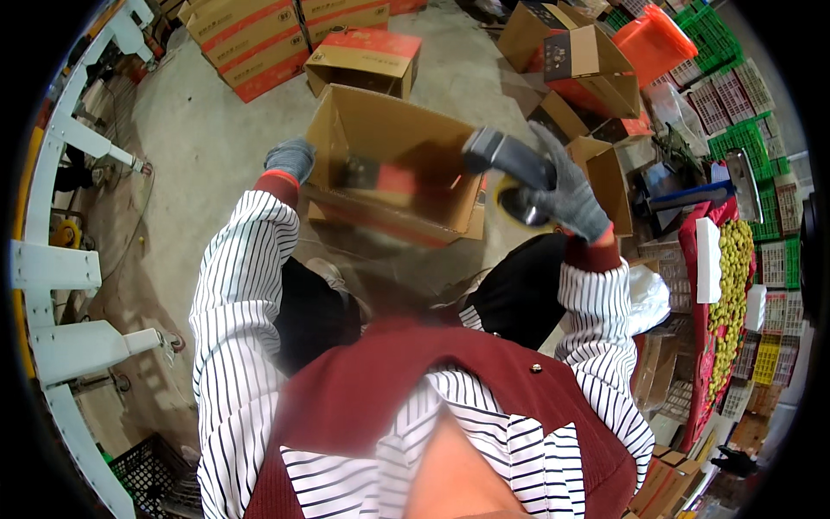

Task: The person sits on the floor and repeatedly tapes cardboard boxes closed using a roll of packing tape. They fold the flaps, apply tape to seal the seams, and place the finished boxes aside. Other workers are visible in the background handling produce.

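An open cardboard box [395, 123] lies in front of me, its opening towards me and some flaps spread; the inside is partly blurred. My left hand [290, 160], in a grey knit glove, is at the box's left edge, its fingers bent against the cardboard. My right hand [574, 188], gloved alike, grips a dark tape dispenser [512, 156] with a roll of tape on it, just right of the box. The dispenser is blurred.
Closed cartons [259, 45] are stacked at the back left, beside another open carton [369, 55]. More open boxes [590, 65] stand at the back right. White metal framework [55, 266] runs along the left. Round green fruit [729, 305] fills a red-lined holder at right.
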The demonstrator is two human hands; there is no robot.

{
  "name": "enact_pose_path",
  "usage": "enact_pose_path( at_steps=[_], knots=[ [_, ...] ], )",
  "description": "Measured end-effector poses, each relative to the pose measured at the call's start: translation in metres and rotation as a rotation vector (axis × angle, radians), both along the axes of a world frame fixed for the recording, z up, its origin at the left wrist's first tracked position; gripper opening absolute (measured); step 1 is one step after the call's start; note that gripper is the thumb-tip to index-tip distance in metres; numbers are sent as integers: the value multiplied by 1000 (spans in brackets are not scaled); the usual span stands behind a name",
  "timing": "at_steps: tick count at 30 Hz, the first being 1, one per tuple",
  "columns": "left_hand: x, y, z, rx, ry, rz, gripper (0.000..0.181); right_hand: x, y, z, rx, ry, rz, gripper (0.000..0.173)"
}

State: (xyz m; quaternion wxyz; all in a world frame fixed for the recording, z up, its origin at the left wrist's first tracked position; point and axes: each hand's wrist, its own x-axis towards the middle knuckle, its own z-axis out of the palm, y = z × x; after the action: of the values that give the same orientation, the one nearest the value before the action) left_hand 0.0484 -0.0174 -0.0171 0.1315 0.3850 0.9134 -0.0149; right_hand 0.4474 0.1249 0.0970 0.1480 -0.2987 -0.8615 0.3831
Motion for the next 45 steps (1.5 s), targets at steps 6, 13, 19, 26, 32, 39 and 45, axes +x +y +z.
enact_pose_path(
  at_steps=[6,13,19,26,32,39,45],
  knots=[
    [15,9,5,-108,101,-72,27,-62,4,-27,257,-83,21,84],
    [55,23,0,-228,-8,-316,44,-125,-13,-71,204,-419,115,76],
    [58,2,42,-368,-454,-761,79,-147,-20,-90,285,-647,123,79],
    [58,9,27,-256,-311,-835,72,-149,-11,-96,223,-560,94,84],
    [41,40,-37,258,-92,-863,50,-130,1,-49,77,-252,76,86],
    [53,25,-70,852,440,-130,55,-136,102,-32,196,224,-82,81],
    [42,29,-102,726,131,236,52,-160,140,-47,-349,-24,-32,74]
  ],
)
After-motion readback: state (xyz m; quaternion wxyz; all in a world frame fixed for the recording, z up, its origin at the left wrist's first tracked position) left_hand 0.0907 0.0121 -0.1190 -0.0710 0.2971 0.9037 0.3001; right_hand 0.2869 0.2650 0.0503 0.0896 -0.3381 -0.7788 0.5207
